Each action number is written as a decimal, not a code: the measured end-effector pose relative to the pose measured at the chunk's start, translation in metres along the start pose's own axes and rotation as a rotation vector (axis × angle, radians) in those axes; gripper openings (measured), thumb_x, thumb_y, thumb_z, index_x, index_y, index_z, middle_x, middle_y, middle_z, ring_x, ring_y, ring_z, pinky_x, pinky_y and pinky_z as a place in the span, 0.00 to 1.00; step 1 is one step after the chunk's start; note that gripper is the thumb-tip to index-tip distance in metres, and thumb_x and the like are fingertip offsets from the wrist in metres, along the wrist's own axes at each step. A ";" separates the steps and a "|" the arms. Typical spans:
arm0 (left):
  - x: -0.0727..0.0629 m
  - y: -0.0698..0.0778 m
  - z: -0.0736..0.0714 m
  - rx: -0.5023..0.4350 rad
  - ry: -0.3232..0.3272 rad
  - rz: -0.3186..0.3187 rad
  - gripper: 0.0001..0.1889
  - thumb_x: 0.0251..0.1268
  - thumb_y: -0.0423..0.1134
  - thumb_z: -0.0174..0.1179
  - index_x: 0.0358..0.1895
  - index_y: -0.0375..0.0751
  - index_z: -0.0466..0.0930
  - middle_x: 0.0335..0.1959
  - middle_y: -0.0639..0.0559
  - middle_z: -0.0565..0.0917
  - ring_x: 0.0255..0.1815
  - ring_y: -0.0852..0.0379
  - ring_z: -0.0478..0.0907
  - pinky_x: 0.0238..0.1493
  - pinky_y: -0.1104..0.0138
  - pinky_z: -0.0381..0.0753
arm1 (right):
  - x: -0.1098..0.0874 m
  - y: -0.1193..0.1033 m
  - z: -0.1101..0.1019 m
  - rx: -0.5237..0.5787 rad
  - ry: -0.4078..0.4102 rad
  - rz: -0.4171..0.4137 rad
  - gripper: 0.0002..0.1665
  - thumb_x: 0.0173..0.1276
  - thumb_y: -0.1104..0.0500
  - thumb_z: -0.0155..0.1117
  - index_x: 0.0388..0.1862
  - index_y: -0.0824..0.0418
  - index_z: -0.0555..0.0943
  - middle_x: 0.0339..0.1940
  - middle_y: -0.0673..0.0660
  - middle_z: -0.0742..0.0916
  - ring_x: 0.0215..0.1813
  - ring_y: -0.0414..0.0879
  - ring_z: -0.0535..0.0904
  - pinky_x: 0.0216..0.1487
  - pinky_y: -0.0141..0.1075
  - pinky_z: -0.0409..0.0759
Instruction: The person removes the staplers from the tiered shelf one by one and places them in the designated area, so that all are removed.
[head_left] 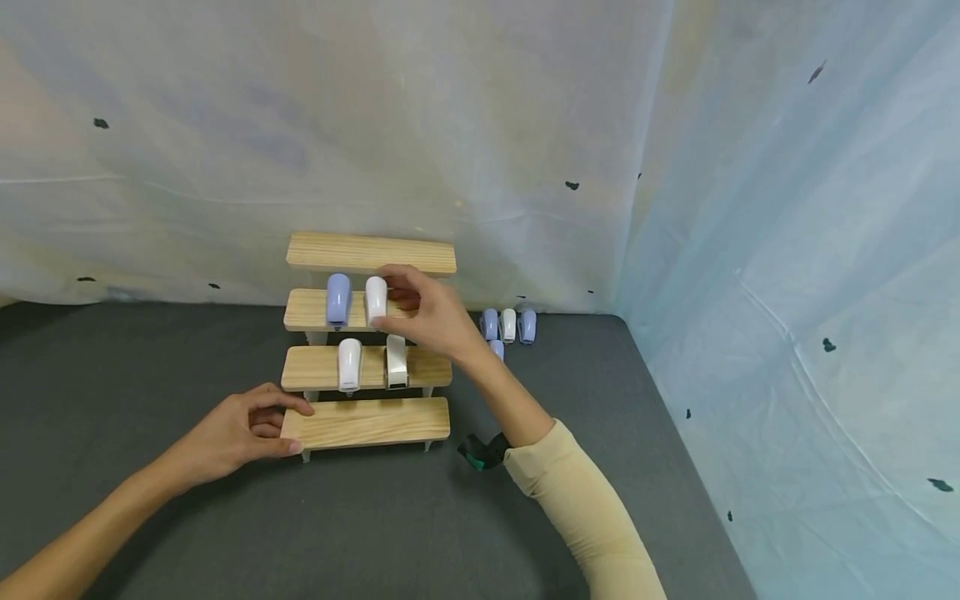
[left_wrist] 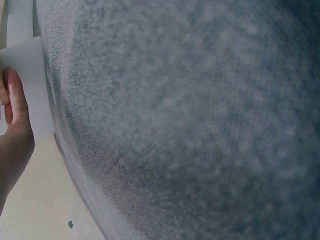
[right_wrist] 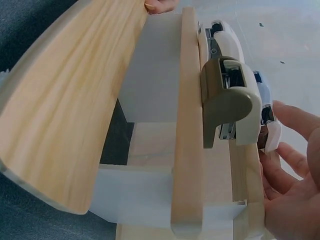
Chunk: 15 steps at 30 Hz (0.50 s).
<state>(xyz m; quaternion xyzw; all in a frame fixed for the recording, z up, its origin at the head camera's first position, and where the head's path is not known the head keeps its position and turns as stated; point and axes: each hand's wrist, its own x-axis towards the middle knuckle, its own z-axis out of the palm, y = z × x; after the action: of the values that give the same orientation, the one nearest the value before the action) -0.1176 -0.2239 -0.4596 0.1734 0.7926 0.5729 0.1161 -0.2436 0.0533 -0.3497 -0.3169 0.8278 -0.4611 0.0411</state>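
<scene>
A tiered wooden display shelf [head_left: 375,423] stands on the dark table with small staplers on its two middle steps. My left hand [head_left: 238,429] grips the left end of the lowest board, thumb at its front corner. With thumb and fingers, my right hand [head_left: 431,312] pinches a white stapler [head_left: 376,298] on the second step from the top. Left of it stands a blue stapler [head_left: 338,298]. One step down are a white stapler [head_left: 349,364] and a white-and-grey stapler-like piece [head_left: 397,362]. The right wrist view shows the held stapler [right_wrist: 273,137] between thumb and fingers.
Right of the shelf, a small group of blue staplers [head_left: 528,326] and a white stapler [head_left: 507,325] sits on the table [head_left: 360,525]. A pale curtain [head_left: 487,108] hangs behind and along the right side. A dark strap [head_left: 483,452] is at my right wrist.
</scene>
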 end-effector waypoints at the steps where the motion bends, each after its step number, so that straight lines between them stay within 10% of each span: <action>1: 0.000 0.000 0.000 0.001 0.000 -0.001 0.21 0.58 0.32 0.72 0.54 0.30 0.78 0.43 0.39 0.70 0.32 0.59 0.78 0.31 0.66 0.80 | 0.000 0.000 0.000 -0.004 -0.002 0.003 0.37 0.61 0.58 0.77 0.68 0.58 0.73 0.58 0.55 0.83 0.58 0.46 0.81 0.54 0.29 0.77; 15: 0.000 0.001 0.001 0.001 0.006 -0.025 0.22 0.57 0.33 0.72 0.54 0.29 0.78 0.44 0.38 0.69 0.34 0.59 0.78 0.32 0.66 0.81 | 0.002 0.001 0.003 -0.070 -0.025 -0.009 0.38 0.60 0.57 0.77 0.68 0.58 0.73 0.54 0.54 0.84 0.55 0.43 0.80 0.53 0.26 0.76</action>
<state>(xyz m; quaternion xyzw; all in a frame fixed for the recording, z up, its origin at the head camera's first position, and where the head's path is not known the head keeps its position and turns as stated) -0.1174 -0.2228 -0.4592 0.1620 0.7954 0.5714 0.1209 -0.2444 0.0504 -0.3523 -0.3277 0.8414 -0.4281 0.0382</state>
